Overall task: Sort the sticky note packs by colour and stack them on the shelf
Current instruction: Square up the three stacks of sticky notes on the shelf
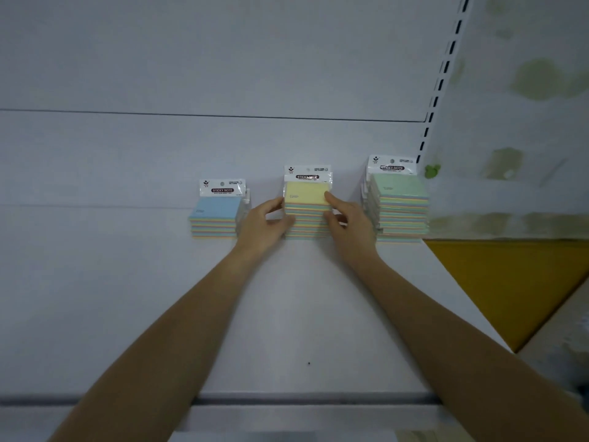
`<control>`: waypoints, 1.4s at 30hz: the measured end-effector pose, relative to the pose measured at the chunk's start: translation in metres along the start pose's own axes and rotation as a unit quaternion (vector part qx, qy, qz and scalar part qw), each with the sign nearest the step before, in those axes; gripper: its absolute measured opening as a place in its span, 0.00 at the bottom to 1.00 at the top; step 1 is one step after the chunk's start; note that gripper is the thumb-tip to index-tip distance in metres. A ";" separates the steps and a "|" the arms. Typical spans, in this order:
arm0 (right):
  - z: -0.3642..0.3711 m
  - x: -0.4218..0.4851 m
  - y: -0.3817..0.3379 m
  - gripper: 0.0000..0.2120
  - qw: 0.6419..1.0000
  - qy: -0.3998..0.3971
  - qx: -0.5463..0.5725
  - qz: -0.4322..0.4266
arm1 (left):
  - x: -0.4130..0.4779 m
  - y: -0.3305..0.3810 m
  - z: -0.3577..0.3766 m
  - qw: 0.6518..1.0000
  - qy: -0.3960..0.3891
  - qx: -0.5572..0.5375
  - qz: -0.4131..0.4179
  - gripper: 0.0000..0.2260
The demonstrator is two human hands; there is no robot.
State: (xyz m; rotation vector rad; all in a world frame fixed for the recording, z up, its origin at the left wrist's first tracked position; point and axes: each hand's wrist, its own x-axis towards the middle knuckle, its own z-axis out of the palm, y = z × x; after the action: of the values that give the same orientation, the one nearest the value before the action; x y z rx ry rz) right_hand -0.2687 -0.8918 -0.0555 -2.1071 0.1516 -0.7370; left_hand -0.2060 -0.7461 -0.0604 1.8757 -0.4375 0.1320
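Observation:
Three stacks of sticky note packs stand against the back of the white shelf [296,298]. The left stack [215,218] has a blue top, the middle stack [306,202] a yellow top, and the right stack [400,205], the tallest, a green top. My left hand [264,223] presses the left side of the yellow-topped stack. My right hand [349,223] grips its right side, with the thumb on the top pack's corner. Both hands hold this stack between them.
The white back panel rises behind the stacks, with a slotted upright [441,81] at the right. A yellow panel [510,282] lies beyond the shelf's right end. The shelf's front edge [302,401] runs across the bottom.

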 end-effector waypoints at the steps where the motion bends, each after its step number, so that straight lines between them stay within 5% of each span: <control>1: 0.000 0.000 0.001 0.17 1.000 0.001 0.002 -0.001 | -0.002 0.000 0.000 1.000 -0.002 0.026 0.008 0.15; 10: -0.008 -0.011 -0.009 0.24 0.998 0.038 -0.022 -0.035 | -0.013 0.010 0.004 0.993 -0.025 0.112 0.002 0.17; 14: -0.011 -0.020 -0.005 0.28 0.991 -0.084 -0.057 0.084 | -0.018 0.013 0.005 0.996 -0.023 0.090 -0.002 0.18; 16: -0.012 -0.021 -0.004 0.24 0.988 -0.108 -0.067 0.092 | -0.018 0.015 0.006 0.995 -0.025 0.095 -0.014 0.09; 26: -0.003 -0.012 -0.003 0.14 0.986 -0.082 -0.136 0.058 | -0.006 -0.005 0.004 0.994 0.000 0.106 -0.003 0.13; 42: -0.007 -0.021 -0.012 0.21 0.995 -0.016 -0.085 0.051 | -0.020 0.012 0.003 0.989 0.008 0.150 -0.014 0.12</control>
State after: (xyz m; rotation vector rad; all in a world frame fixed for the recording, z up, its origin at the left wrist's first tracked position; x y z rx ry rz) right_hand -0.2917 -0.8812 -0.0523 -2.2525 0.3118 -0.6474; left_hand -0.2288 -0.7474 -0.0569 2.1742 -0.3964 0.2034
